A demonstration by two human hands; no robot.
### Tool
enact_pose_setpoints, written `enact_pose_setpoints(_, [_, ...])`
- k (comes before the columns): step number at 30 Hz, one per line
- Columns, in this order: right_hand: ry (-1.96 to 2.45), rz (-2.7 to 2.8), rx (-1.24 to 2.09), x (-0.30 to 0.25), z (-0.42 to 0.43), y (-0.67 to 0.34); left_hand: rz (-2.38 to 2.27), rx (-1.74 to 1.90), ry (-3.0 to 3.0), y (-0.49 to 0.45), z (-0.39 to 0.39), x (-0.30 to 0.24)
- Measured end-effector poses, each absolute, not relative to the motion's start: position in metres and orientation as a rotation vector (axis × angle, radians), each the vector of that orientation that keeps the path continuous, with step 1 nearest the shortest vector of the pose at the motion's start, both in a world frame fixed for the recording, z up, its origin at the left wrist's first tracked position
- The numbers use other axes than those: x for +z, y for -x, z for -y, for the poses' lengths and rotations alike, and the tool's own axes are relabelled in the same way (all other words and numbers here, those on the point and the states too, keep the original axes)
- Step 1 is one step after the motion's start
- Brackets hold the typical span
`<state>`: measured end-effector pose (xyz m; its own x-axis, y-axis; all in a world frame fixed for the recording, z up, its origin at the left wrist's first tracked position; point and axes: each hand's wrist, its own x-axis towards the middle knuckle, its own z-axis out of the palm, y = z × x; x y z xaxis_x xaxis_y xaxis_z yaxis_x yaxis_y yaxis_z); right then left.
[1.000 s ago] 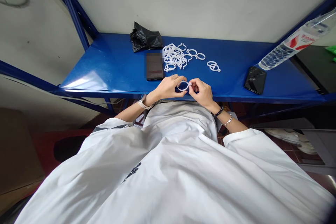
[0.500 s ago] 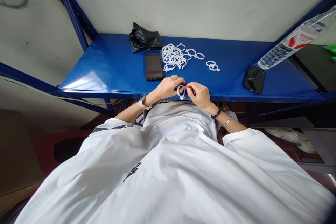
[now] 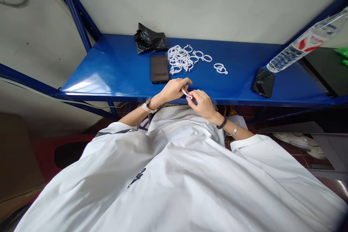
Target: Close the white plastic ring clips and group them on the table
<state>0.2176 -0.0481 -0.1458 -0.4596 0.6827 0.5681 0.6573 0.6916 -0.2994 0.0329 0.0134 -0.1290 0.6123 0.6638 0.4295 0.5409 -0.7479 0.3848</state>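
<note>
Between my two hands, over the table's front edge, is a white plastic curtain ring (image 3: 186, 93), turned nearly edge-on. My left hand (image 3: 175, 88), with a watch at the wrist, grips its far side between thumb and fingers. The thumb and fingers of my right hand (image 3: 201, 104) close on the near end, where a small eyelet shows. Beyond my hands lies a heap of similar white rings (image 3: 180, 59). Two overlapping rings (image 3: 220, 68) lie apart to the right of the heap.
On the blue table (image 3: 119, 65), a dark phone-like device (image 3: 160, 69) lies left of the heap, with a crumpled black plastic bag (image 3: 150, 40) behind it. Toward the right are a black phone (image 3: 263, 82) and a water bottle (image 3: 296, 50). Blue metal posts (image 3: 78, 23) and a wall bound the table.
My right hand has moved left and slightly down and now pinches the ring's eyelet end. The ring has turned from face-on to nearly edge-on. The left hand has stayed almost in place.
</note>
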Motion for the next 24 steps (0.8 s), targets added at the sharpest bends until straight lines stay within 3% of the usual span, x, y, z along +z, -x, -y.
enact_pose_setpoints(7, [1.029,2.083,0.164,-0.139,0.036,-0.234,-0.793,0.958,-2.513,-0.032,-0.009,-0.123])
enact_pose_setpoints(18, [1.054,2.218,-0.084,-0.127,0.040,-0.243,-0.627,1.002,-2.469,-0.031,-0.008,-0.117])
enact_pose_setpoints(24, [1.010,2.177,0.055,-0.122,0.042,-0.243,-0.633,1.039,-2.475,-0.031,-0.007,-0.118])
